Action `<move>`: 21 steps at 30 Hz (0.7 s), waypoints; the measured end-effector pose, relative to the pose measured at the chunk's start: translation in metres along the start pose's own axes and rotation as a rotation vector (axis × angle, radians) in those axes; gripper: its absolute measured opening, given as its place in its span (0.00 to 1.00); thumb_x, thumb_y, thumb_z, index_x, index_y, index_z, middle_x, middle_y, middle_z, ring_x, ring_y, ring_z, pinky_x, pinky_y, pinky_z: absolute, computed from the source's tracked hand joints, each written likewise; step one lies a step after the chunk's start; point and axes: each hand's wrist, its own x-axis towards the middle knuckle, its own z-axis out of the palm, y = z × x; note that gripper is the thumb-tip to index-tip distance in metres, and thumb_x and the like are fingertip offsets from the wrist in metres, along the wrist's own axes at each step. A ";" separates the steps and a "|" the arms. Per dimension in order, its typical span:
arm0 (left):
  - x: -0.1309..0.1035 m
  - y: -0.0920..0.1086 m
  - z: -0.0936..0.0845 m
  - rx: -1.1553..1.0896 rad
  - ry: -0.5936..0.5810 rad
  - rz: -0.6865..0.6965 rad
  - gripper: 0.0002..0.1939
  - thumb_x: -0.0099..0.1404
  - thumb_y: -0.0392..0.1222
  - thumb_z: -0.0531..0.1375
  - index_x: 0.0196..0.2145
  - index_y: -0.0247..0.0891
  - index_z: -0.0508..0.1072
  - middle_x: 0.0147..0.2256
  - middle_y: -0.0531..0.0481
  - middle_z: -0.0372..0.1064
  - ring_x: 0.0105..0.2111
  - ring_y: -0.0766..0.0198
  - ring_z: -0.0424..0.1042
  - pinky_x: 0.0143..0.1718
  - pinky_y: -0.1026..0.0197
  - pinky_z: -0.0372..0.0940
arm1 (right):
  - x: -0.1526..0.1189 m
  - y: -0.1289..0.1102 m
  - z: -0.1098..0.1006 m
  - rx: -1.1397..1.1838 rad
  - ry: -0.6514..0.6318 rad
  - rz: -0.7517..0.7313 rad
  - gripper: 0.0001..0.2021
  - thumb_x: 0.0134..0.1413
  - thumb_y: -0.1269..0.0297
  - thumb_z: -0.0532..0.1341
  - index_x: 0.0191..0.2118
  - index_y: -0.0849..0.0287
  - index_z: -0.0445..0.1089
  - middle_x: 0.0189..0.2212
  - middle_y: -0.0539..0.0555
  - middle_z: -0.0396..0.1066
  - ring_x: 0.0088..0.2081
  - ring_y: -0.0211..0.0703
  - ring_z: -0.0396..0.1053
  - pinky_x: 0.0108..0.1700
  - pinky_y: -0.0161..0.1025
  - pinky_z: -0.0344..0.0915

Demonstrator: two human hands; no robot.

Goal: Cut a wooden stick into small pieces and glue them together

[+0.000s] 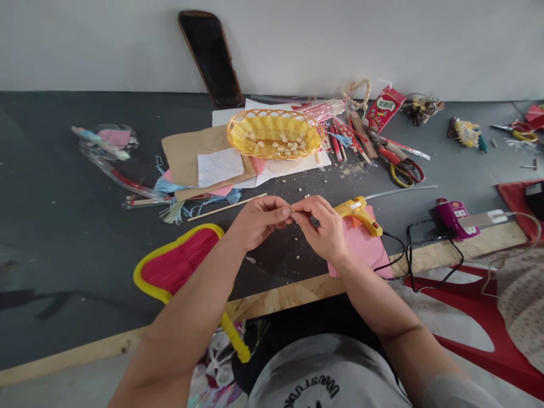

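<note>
My left hand [266, 220] and my right hand [318, 222] meet fingertip to fingertip above the dark table. Both are closed in a pinch on something tiny between them, too small to make out. Just right of my right hand lies a yellow hot glue gun [359, 214] with a clear glue stick in its back, partly over a pink sheet [365, 252]. Under my left forearm sits a fan-shaped piece [178, 262] of red pleated material with a yellow fuzzy edge and handle. Beyond my hands stands a yellow woven basket [259, 127] holding several small pale pieces.
A phone [212, 59] leans on the wall. Paper sheets [187, 150], blue tassels [223, 198] and a thin wooden stick [227, 207] lie left of the basket. Scissors [402, 170], a red drink carton [385, 107] and a purple power adapter [457, 220] with black cord are at right. A person's patterned sleeve [521, 306] shows.
</note>
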 end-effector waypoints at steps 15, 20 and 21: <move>0.001 -0.001 -0.002 0.030 0.014 0.070 0.15 0.48 0.46 0.76 0.27 0.33 0.80 0.23 0.49 0.74 0.22 0.71 0.69 0.26 0.69 0.64 | 0.000 -0.012 -0.009 -0.071 -0.075 -0.034 0.12 0.65 0.68 0.57 0.52 0.54 0.70 0.46 0.57 0.74 0.45 0.43 0.73 0.47 0.42 0.73; 0.001 0.000 -0.001 0.005 -0.012 0.115 0.13 0.49 0.44 0.76 0.27 0.33 0.80 0.22 0.49 0.72 0.22 0.72 0.66 0.26 0.69 0.64 | -0.005 -0.017 -0.072 -0.284 -0.059 -0.018 0.11 0.64 0.68 0.58 0.50 0.54 0.69 0.45 0.56 0.74 0.42 0.44 0.73 0.45 0.43 0.72; 0.001 0.000 0.000 0.002 -0.014 0.117 0.13 0.49 0.44 0.76 0.27 0.33 0.80 0.21 0.50 0.72 0.22 0.72 0.66 0.26 0.69 0.64 | -0.009 -0.011 -0.087 -0.367 -0.035 0.025 0.09 0.63 0.67 0.58 0.48 0.54 0.70 0.42 0.56 0.74 0.42 0.45 0.73 0.46 0.44 0.71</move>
